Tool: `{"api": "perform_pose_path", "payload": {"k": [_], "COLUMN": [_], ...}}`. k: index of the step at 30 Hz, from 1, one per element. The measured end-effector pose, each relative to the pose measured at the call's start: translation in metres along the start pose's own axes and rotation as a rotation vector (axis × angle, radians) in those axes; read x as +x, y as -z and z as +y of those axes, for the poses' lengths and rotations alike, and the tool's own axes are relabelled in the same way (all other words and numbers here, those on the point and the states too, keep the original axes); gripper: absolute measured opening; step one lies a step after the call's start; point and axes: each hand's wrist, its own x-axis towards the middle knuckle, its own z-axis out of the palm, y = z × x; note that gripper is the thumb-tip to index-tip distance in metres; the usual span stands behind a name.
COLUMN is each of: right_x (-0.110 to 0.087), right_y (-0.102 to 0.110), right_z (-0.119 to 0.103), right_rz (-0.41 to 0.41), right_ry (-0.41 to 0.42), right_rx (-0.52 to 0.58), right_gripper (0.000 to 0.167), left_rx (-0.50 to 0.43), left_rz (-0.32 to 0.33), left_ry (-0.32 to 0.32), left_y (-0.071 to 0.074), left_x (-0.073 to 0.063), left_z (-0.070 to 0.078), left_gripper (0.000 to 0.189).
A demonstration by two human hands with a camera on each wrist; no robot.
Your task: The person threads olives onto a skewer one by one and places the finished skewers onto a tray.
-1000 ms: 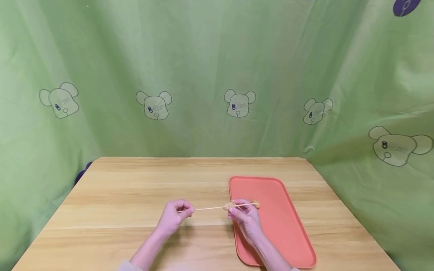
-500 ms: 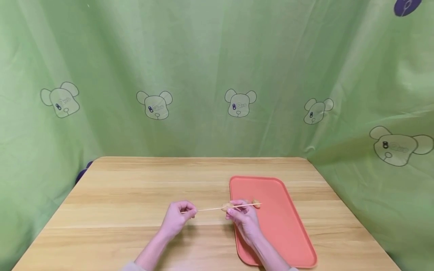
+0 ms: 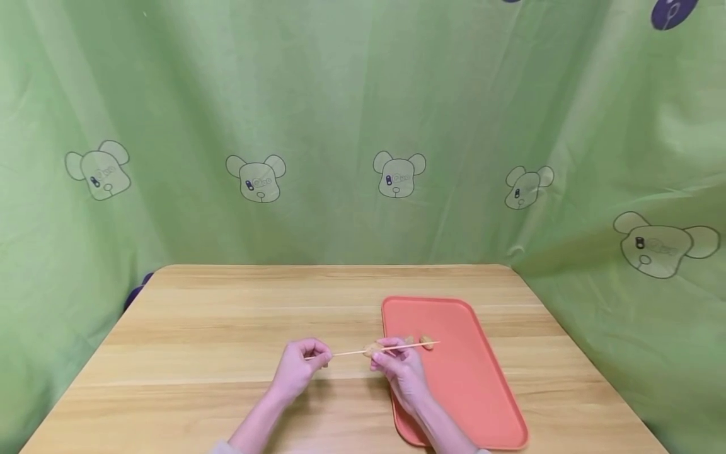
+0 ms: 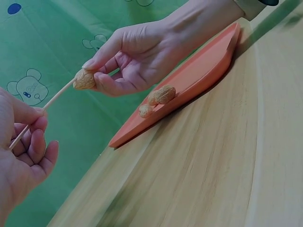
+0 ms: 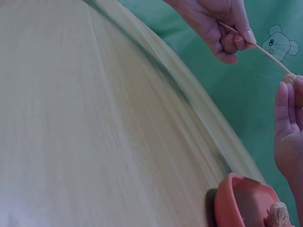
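In the head view, my left hand (image 3: 300, 369) pinches a thin wooden skewer (image 3: 348, 353) near its left end. A tan peanut in its shell (image 3: 371, 350) sits around the skewer, between thumb and fingers of my right hand (image 3: 404, 375). Past the right hand, the pointed end of the skewer reaches over the coral tray (image 3: 471, 391). The left wrist view shows the gripped peanut (image 4: 85, 79) up close, with the skewer (image 4: 59, 93) entering its near end. More peanuts (image 4: 163, 95) lie on the tray, partly behind the right hand in the head view.
The wooden table (image 3: 227, 315) carries the tray on its right side, close to the right forearm. Green curtain (image 3: 329, 94) with bear-head drawings hangs around the table's back and sides.
The right hand has moved left with the peanut, and the left hand slightly right. Less skewer shows between the hands, and its pointed end reaches a little farther right.
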Motion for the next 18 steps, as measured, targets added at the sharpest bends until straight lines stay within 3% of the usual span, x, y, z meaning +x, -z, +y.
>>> {"api": "perform_pose_path", "payload": {"k": [6,14,18], "right_x": [-0.001,0.0,-0.001], "right_y": [-0.004,-0.01,-0.013], "right_z": [0.003,0.007,0.008], "right_rz": [0.012,0.086,0.096], "right_ry": [0.002,-0.028,-0.034], "right_rx": [-0.005,-0.058,-0.074], "right_gripper": [0.026,0.024,0.023], "left_rx": [-0.009,0.002,-0.004], "left_rz": [-0.002,0.014,0.008], "left_ry": [0.0,0.013,0.006], "left_y": [-0.002,-0.003,-0.004], "left_x": [0.0,0.001,-0.002], "left_z": [-0.001,-0.003,0.004], "left_gripper": [0.005,0.006,0.006]}}
